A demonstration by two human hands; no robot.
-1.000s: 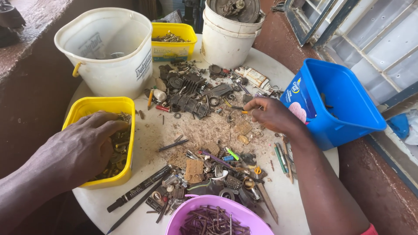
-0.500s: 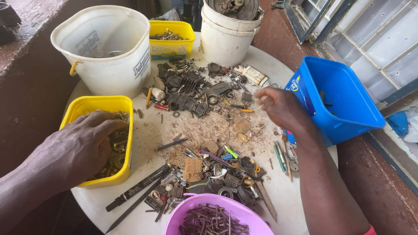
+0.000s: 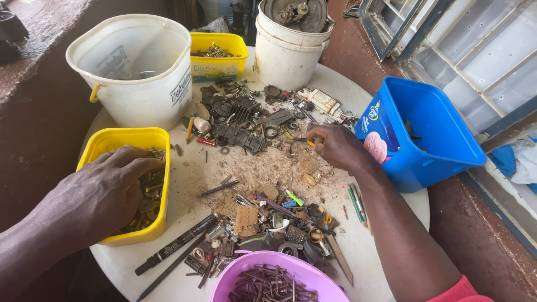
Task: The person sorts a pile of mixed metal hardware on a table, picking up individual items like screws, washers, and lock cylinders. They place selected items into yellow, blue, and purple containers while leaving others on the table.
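Observation:
My left hand (image 3: 103,193) lies palm down in the near yellow tub (image 3: 123,140), fingers spread over the small rusty metal parts inside. My right hand (image 3: 335,146) hovers over the round white table (image 3: 190,168), with its fingertips pinched on a small dark curved metal piece (image 3: 296,144) beside the heap of dark scrap parts (image 3: 246,120). A second heap of mixed scrap (image 3: 274,223) lies nearer me, between both arms.
A large white bucket (image 3: 137,72) stands at the back left. Behind it sit another yellow tub (image 3: 218,56) and a white pail (image 3: 291,47) holding metal discs. A blue tub (image 3: 425,134) stands at the right, a purple bowl of nails (image 3: 274,279) at the near edge.
My right hand went right toward the blue tub, then came back left to the scrap and pinched a small metal piece. My left hand stayed in the yellow tub.

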